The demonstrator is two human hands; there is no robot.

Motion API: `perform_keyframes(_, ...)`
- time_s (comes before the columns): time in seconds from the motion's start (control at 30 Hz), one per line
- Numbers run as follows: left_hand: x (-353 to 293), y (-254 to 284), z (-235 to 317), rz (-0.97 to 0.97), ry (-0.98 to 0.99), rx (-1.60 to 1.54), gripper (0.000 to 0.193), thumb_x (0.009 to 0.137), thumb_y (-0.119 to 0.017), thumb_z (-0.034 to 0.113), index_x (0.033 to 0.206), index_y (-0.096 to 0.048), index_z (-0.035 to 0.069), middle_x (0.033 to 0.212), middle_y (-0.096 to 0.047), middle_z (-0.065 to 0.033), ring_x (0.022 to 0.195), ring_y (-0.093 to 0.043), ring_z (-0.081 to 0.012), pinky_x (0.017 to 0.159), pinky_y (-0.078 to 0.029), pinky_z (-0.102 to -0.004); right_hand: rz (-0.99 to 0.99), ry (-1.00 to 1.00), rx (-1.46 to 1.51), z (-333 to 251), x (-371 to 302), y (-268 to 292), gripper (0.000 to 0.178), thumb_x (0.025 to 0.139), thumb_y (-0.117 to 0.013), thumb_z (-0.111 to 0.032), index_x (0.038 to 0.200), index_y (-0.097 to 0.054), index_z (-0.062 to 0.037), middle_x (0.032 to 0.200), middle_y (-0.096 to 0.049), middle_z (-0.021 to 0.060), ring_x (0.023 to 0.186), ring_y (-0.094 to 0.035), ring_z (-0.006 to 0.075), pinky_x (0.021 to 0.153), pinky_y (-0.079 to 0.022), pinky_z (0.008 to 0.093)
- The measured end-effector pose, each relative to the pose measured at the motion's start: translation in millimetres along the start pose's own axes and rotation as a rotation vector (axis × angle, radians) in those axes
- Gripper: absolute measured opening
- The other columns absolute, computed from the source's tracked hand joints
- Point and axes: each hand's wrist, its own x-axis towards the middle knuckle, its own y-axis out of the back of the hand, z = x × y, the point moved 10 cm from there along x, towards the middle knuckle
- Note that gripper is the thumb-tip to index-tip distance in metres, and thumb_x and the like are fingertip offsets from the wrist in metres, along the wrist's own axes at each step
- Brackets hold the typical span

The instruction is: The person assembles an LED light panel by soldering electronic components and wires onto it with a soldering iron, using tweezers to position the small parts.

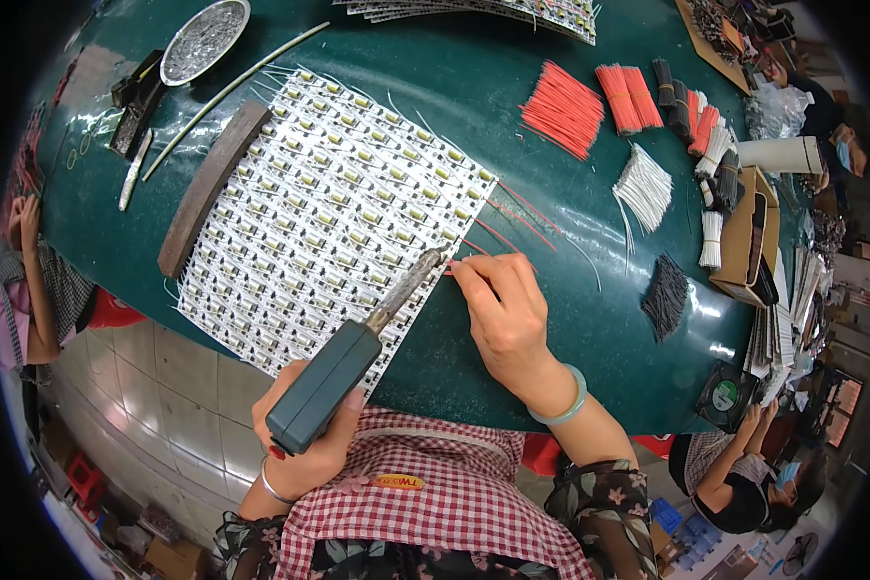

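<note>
My left hand [309,469] is wrapped round the dark green handle of a soldering gun [324,387]. Its metal tip reaches up to the right edge of a white circuit board panel [329,193], which is covered with rows of small yellowish and black components. Thumb and forefinger of my right hand [507,314] pinch a red wire [449,272] at that same edge, right beside the tip. Whether the tip touches the wire I cannot tell. Farther along the edge, several red wires [527,222] stick out over the green table. A brown curved bar [211,188] lies across the panel's left side.
Bunches of red wires [563,109], white wires [643,190] and black wires [665,298] lie to the right, near a cardboard box [744,242]. At the far left stands a metal dish [167,72] of silvery bits. Other people sit at both sides.
</note>
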Motion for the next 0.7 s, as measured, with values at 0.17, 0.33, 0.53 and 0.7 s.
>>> perform_keyframes(0.17,-1.1,-0.7,1.5,0.009,-0.002,-0.013,0.026,0.082,-0.078,0.0,0.106,-0.071,-0.007,0.097,-0.071,-0.0153,0.075,-0.07,-0.0202,0.066,-0.054,-0.0293,0.001,-0.017,-0.011,3.1,-2.9,-0.8,0.033,0.07,-0.07,0.006,0.102,-0.068,0.0036,0.097,-0.064,0.0117,0.085,-0.061,0.026,0.065,-0.053,0.0339)
perform_keyframes(0.33,-5.6,2.0,-0.9,0.008,0.006,-0.022,0.029,0.083,-0.078,0.0,0.11,-0.07,-0.008,0.098,-0.072,-0.015,0.077,-0.07,-0.0185,0.068,-0.054,-0.0284,0.056,0.013,-0.014,-3.5,-2.9,4.9,0.033,0.069,-0.071,0.006,0.102,-0.068,0.0035,0.095,-0.065,0.011,0.083,-0.061,0.0267,0.064,-0.052,0.0339)
perform_keyframes(0.53,-7.9,3.2,-2.1,-0.003,0.048,-0.037,0.029,0.083,-0.078,0.0,0.109,-0.069,-0.008,0.098,-0.072,-0.0141,0.077,-0.069,-0.0167,0.069,-0.054,-0.0275,0.085,0.025,0.04,-13.2,-9.6,5.9,0.032,0.07,-0.072,0.006,0.102,-0.068,0.0033,0.091,-0.065,0.0107,0.08,-0.06,0.0268,0.064,-0.052,0.034)
perform_keyframes(0.7,-12.4,2.5,-3.6,-0.005,0.009,-0.024,0.028,0.083,-0.079,0.0,0.107,-0.068,-0.008,0.096,-0.072,-0.0129,0.076,-0.069,-0.0158,0.069,-0.054,-0.0272,0.04,0.008,0.032,-11.6,-9.0,2.0,0.032,0.069,-0.072,0.006,0.101,-0.068,0.0039,0.092,-0.065,0.0111,0.08,-0.06,0.0265,0.065,-0.052,0.0336)
